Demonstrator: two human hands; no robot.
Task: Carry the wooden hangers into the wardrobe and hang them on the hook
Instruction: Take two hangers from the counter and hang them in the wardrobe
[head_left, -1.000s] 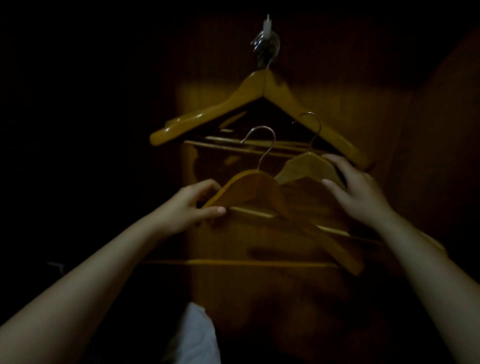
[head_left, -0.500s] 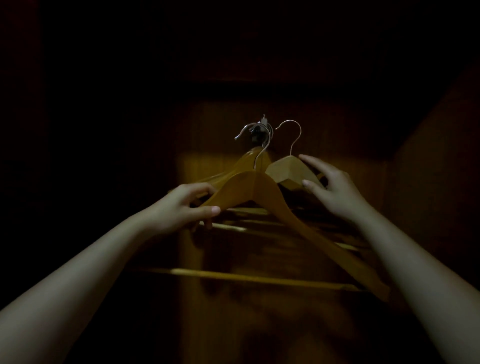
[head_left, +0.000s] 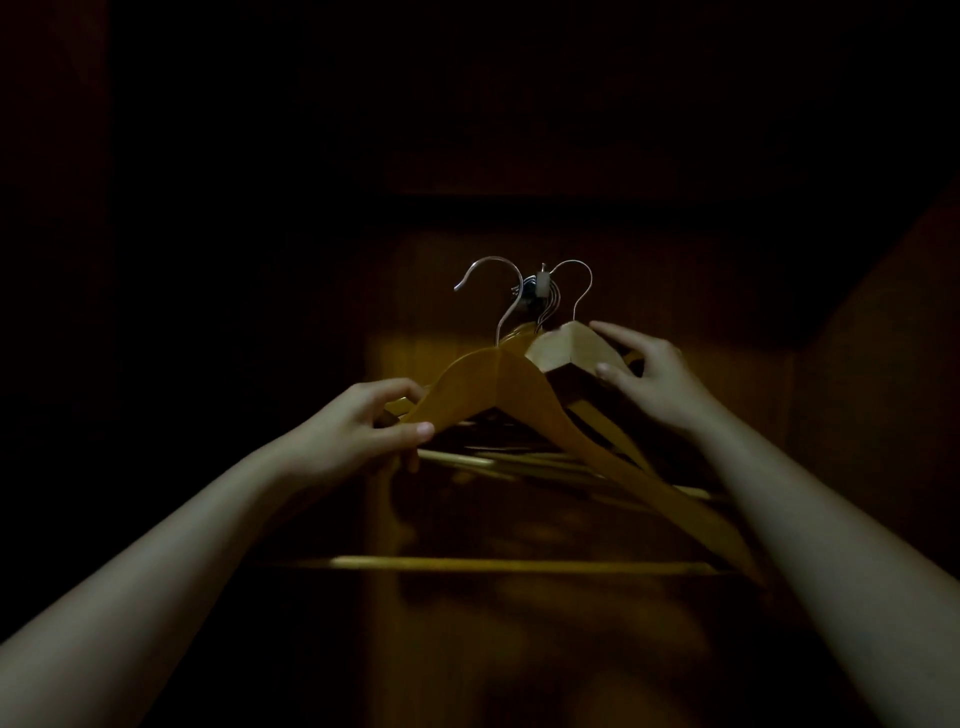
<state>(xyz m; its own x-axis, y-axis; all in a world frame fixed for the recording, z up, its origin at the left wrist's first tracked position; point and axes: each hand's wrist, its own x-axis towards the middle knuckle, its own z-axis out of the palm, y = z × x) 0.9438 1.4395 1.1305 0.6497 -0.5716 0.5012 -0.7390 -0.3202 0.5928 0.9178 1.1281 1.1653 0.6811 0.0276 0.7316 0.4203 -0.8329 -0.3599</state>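
Inside a dark wardrobe, my left hand (head_left: 358, 431) grips the left shoulder of a yellow-brown wooden hanger (head_left: 519, 384); its metal hook (head_left: 493, 280) rises just left of the wall hook (head_left: 537, 291). My right hand (head_left: 649, 379) holds the top of a paler wooden hanger (head_left: 563, 345), whose wire hook (head_left: 576, 283) stands just right of the wall hook. At least one more hanger hangs from the wall hook behind, mostly hidden.
The wardrobe's wooden back panel (head_left: 467, 649) is dimly lit in the middle. A side wall (head_left: 883, 364) closes in on the right. Everything to the left and above is in deep shadow.
Both held hangers have risen toward the wall hook, and their metal hooks now flank it. The view has tilted up, so the wall hook sits lower in the frame.
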